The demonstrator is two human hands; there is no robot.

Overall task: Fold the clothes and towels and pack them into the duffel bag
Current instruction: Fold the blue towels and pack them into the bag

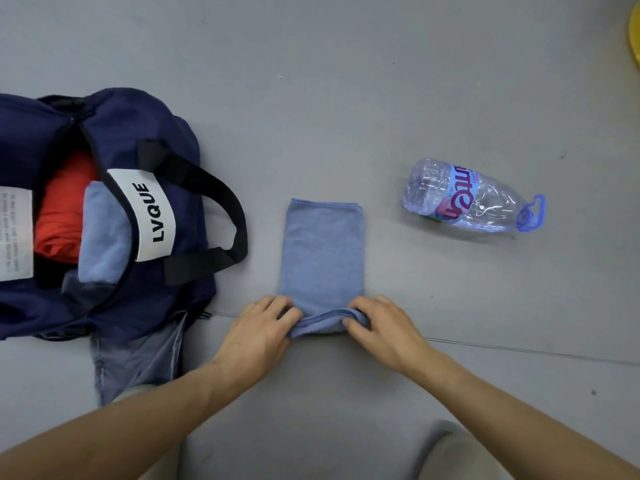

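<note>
The left edge is cutting off the duffel bag. The towel is covering some fingertips of the left hand and right hand.

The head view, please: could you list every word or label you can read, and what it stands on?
"LVQUE": on the white label of the duffel bag.
Too blurred to read: print on the white tag at the picture's left edge.
Not readable as a word: the bottle label, large letters turned and partly wrapped away.
No text: the towel.
</note>
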